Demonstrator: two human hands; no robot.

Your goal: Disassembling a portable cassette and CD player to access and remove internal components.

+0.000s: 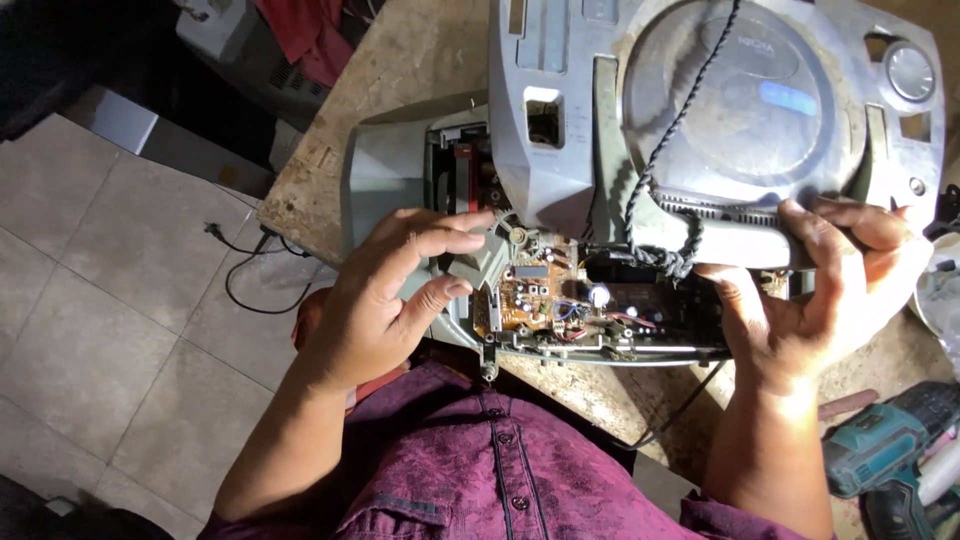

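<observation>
Disassembly step: grey portable stereo (700, 110) lies on the stone workbench (420, 60), housing parted, circuit board (560, 300) exposed. Left hand (370, 300) pinches a grey inner part; right hand (810, 290) clamps the handle. Next move likely requires steady separation.

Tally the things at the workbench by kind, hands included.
Hands: 2, left hand and right hand
Opened grey stereo: 1
Circuit board: 1
Teal power drill: 1
Total: 5
</observation>
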